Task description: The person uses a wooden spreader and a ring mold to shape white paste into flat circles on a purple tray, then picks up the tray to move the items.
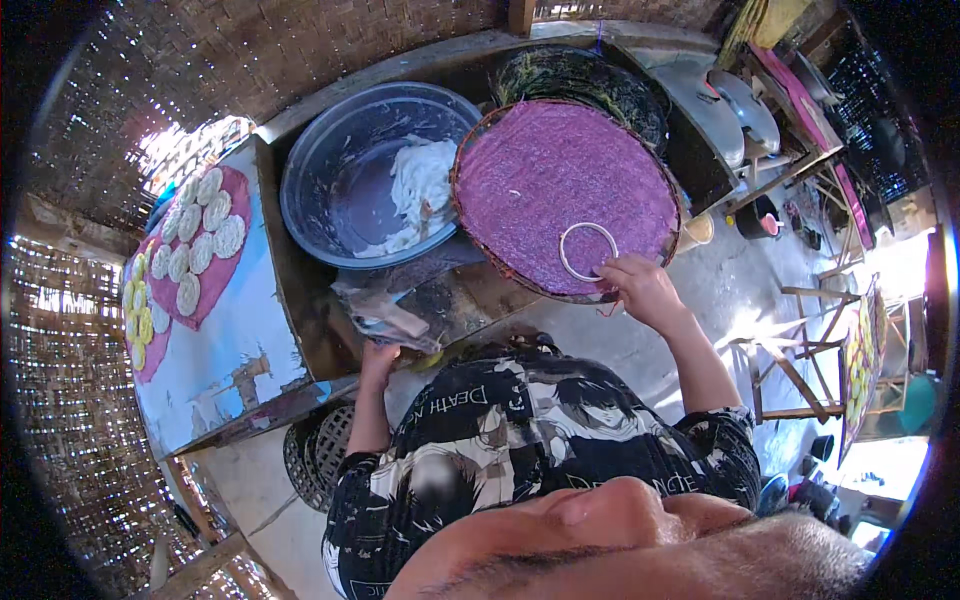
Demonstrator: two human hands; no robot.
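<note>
My right hand (640, 290) pinches the lower right edge of a thin white ring (563, 250). The ring is over a round tray (545, 180) covered with purple cloth, at its near side; whether they touch, I cannot tell. A small white scrap lies on the cloth. Lower and to the left, my left hand (378, 357) is closed on a crumpled, pale, see-through plastic bag (395, 318); its fingers are partly hidden and its contents are unclear. Just beyond it stands a large blue-grey basin (300, 205) with a heap of sticky white dough (425, 180) on its right side.
On the left, a pale worn tabletop (225, 330) carries purple cloth with several white and yellow coiled rounds (190, 255). Behind the tray sits a dark bundle (600, 85). A perforated basket (318, 455) stands below left. Wooden stands (790, 370) and metal lids (745, 110) are at right.
</note>
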